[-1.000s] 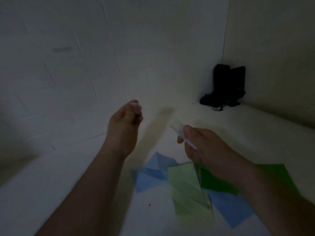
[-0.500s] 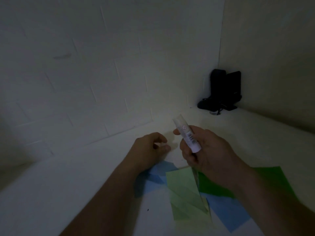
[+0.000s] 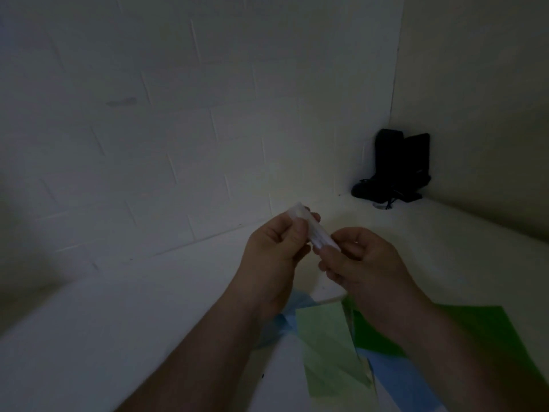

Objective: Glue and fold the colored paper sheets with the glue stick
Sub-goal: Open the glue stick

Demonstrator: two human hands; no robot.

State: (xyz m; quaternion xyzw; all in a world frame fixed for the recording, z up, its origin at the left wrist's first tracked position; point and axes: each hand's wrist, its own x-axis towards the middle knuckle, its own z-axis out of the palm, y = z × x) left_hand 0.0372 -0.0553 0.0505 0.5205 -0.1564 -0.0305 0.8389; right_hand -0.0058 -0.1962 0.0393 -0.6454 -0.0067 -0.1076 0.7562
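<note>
The glue stick (image 3: 310, 230) is held above the table (image 3: 118, 337), its long axis slanting from upper left to lower right between the 2 hands. The left hand (image 3: 274, 248) pinches the upper end, likely the cap; the right hand (image 3: 361, 260) grips the lower body. The paper sheets (image 3: 326, 340) lie below, nearer the person.

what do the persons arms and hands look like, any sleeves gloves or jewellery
Both forearms are bare as far as the frame shows, with no sleeve in view. The left hand and the right hand wear no gloves. No ring, watch or bracelet shows on either one, though the light is dim and fine detail is hard to make out.
</note>
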